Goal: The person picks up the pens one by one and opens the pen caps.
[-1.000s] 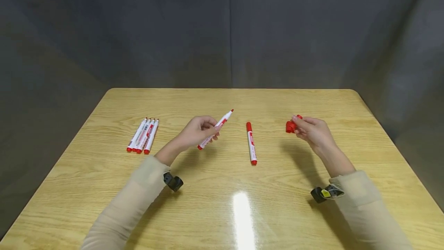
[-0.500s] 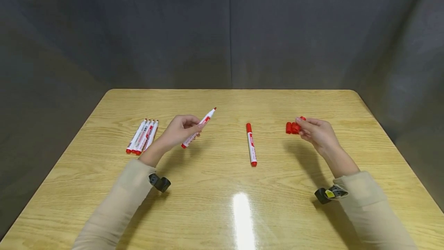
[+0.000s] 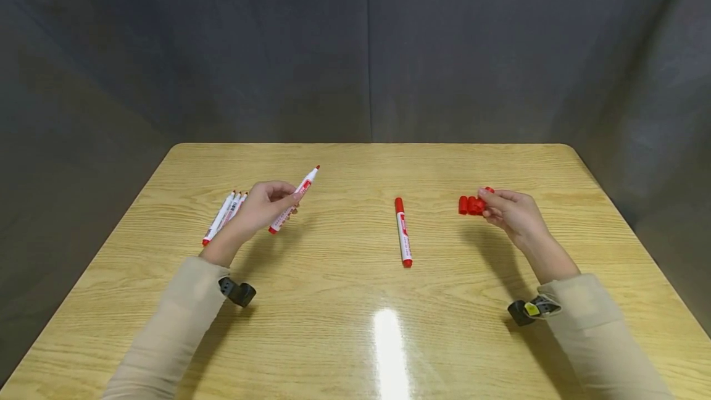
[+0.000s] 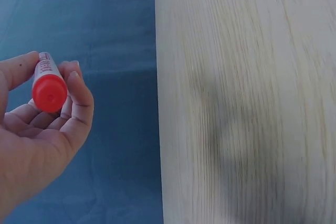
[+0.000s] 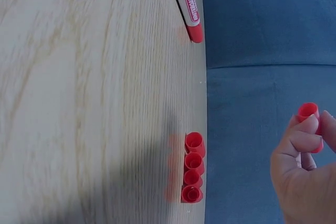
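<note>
An uncapped whiteboard marker (image 3: 304, 186), white with a red nib and red end plug, is pinched between thumb and fingers of my left hand (image 3: 260, 210). It slants with the nib up and away; its red end (image 4: 50, 94) faces the left wrist camera. Thumb and fingers of my right hand (image 3: 518, 213) pinch a red marker cap (image 5: 308, 110). Just left of that hand several red caps (image 5: 193, 162) stand side by side in a row on the table. Other uncapped markers (image 3: 219, 218) lie together at the left, partly hidden behind my left hand and forearm.
Between the hands a capped red marker (image 3: 403, 234) lies on the wood-grain table (image 3: 333, 326). A dark cloth (image 3: 278, 48) hangs beyond the far edge. A light reflection shines on the tabletop near the front.
My left hand has moved left with the uncapped marker, towards the lying markers, and now covers some of them. My right hand has shifted slightly right with its cap, showing more of the row.
</note>
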A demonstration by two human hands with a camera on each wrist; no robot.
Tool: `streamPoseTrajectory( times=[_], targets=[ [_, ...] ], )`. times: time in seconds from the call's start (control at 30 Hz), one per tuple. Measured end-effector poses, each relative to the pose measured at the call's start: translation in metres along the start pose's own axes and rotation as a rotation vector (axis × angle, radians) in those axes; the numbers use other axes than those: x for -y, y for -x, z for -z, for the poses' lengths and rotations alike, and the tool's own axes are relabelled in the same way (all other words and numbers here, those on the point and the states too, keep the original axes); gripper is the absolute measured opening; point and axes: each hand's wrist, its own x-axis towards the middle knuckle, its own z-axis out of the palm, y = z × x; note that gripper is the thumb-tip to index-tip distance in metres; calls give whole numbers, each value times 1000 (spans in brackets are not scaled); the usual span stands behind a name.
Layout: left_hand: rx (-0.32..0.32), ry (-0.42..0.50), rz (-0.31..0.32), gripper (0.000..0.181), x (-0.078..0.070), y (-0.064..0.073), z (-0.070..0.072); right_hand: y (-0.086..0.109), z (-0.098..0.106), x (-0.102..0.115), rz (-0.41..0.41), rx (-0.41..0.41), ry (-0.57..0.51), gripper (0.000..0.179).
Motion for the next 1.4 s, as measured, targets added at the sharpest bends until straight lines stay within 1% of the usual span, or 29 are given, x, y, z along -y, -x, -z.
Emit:
streamPoseTrajectory(
  times=[0.27,0.37,0.6,0.83,1.07,1.17,1.3,1.37,1.4],
  targets=[
    [-13,-10,57,31,6,3,15,-2,6,-1,-2,-6,1,11],
    [-28,-19,80,33,8,5,21,-2,7,-1,-5,-8,3,11],
    [-69,-4,83,34,16,10,35,-2,9,-1,-14,-10,0,11],
    [-100,-38,110,37,24,15,48,-3,11,-2,-5,-6,12,12],
    [-171,-104,157,44,30,19,62,-5,11,-4,-10,-2,15,12],
    [-199,-115,176,48,32,21,67,-5,12,-4,-7,-1,20,12],
    [-219,-122,192,49,36,23,74,-5,13,-5,-9,-3,25,12],
    [-230,-119,195,49,41,23,77,-6,13,-5,-11,-3,28,12],
    [-235,-118,199,49,46,22,80,-6,13,-5,-12,-4,28,12]
  ],
)
